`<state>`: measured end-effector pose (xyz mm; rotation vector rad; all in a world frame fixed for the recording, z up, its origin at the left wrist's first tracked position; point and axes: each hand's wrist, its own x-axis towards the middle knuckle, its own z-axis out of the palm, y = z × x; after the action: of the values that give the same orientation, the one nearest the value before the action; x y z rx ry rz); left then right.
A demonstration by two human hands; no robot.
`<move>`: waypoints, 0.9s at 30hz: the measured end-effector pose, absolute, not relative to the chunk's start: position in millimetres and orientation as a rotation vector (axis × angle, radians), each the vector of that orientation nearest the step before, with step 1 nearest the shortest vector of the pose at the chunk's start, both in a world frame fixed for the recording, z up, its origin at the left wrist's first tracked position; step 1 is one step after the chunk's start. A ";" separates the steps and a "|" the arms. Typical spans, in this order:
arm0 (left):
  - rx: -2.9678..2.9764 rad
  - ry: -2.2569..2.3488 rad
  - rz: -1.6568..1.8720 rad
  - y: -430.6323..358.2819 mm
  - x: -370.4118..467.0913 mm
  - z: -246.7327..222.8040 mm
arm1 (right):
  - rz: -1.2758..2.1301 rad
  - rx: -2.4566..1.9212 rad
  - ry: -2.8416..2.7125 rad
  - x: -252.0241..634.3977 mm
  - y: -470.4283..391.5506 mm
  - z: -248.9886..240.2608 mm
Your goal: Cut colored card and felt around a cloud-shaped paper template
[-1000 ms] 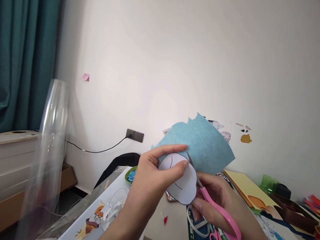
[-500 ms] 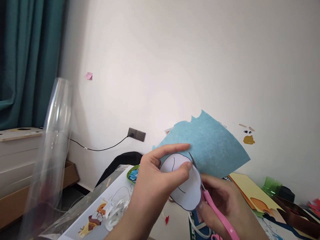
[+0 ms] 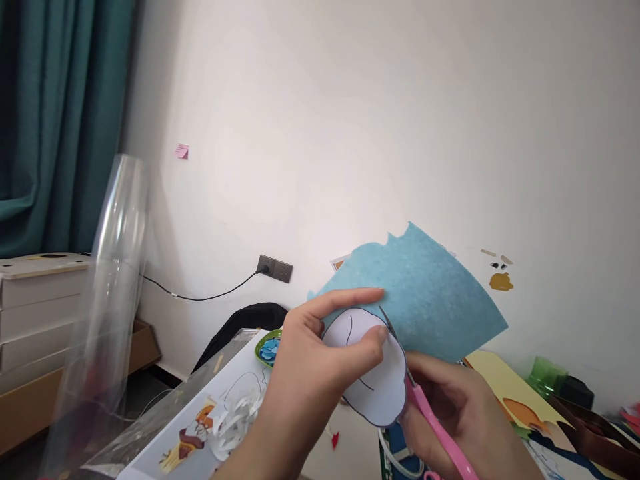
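Observation:
A white paper cutout [image 3: 377, 393] with a black outline and curved lines lies against a large blue felt sheet [image 3: 430, 293] with a ragged upper edge. My left hand [image 3: 330, 340] pinches both, thumb on the white paper and index finger stretched along the blue sheet. Pink-handled scissors [image 3: 435, 423] are in my right hand [image 3: 450, 407], their blades at the right edge of the white cutout. One blade tip shows above my left thumb, in front of the blue sheet; part of the blades is hidden behind the paper.
Left of my hands are a green dish [image 3: 267, 348] of blue scraps, white paper shreds [image 3: 235, 427] and a printed sheet. Yellow paper [image 3: 493, 373], a green container [image 3: 547, 377] and a brown tray [image 3: 590, 427] lie to the right. A clear roll [image 3: 115, 267] stands far left.
The whole view has shifted slightly, so things appear a little further right. The hands, scissors and blue sheet keep nearly the same positions relative to each other.

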<state>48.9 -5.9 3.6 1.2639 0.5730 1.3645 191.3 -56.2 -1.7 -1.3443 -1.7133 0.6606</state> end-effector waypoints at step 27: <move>1.327 0.630 1.217 -9.4 44.3 7.9 | 0.518 -1.572 -1.815 205.9 -62.4 -2.9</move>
<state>44.3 -9.4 7.9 1.3267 0.6299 1.2170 205.9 -62.4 -2.9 -1.5724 -1.8153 0.5185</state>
